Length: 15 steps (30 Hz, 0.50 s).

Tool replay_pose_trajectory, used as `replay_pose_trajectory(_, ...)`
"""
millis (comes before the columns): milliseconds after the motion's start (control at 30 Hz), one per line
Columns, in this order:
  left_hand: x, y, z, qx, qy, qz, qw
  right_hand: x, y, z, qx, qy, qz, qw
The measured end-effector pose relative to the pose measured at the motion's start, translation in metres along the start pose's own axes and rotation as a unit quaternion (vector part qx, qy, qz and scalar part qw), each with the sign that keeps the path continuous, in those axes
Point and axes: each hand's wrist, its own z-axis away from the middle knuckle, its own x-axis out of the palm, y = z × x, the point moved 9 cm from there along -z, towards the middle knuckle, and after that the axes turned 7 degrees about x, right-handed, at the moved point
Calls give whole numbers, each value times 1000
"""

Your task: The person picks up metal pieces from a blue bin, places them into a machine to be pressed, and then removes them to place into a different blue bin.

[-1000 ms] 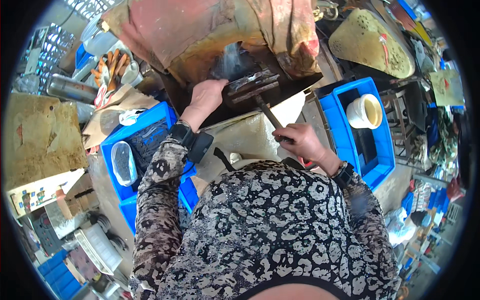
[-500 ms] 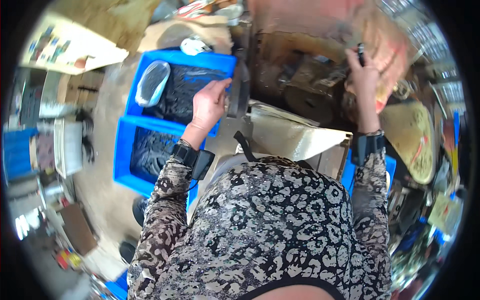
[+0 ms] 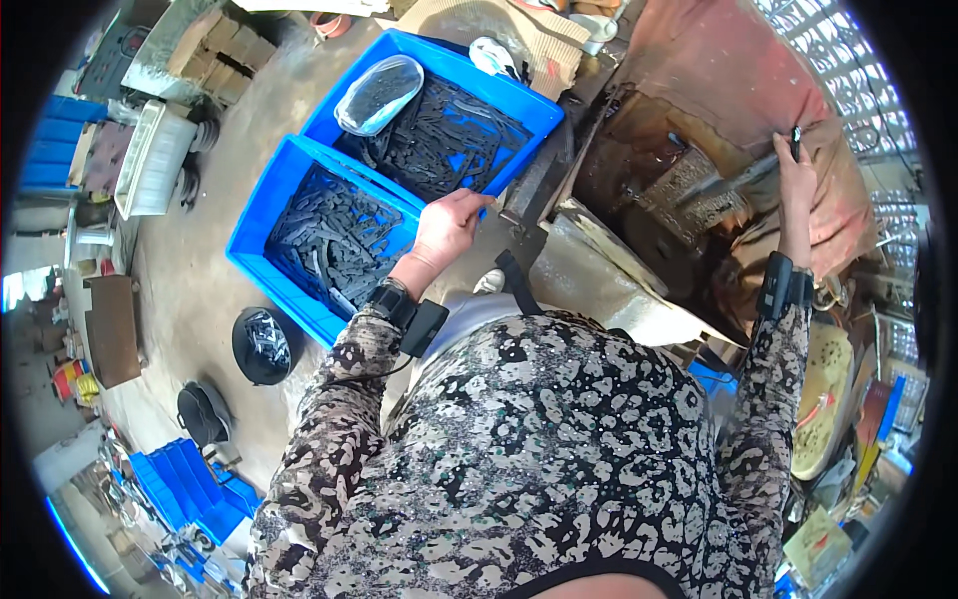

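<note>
Although its grasp is unclear, the left hand (image 3: pixel 446 232) curls beside the nearer blue bin (image 3: pixel 284 298). Right of that bin, the right hand (image 3: pixel 795 172) grips a dark handle (image 3: pixel 796 141).

Two open blue bins (image 3: pixel 257 265) are sitting side by side, touching or nearly so. Flat dark strips (image 3: pixel 339 235) are lying jumbled in both, crossing one another, blue showing through the gaps. A small black object (image 3: pixel 796 143) is being gripped well apart from them, partly hidden.

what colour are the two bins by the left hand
Both bins by the left hand are bright blue; they show best in the head view.
</note>
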Motion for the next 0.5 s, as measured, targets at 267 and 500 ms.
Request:
replay_pose_trajectory(267,-4,-98,1,-142,94,68,983,-20,32,97,-46,80,-30,995)
replay_pose_trajectory(500,23,-160,-40,-161,-74,-110,978,3,95,204,97,-59,21,993)
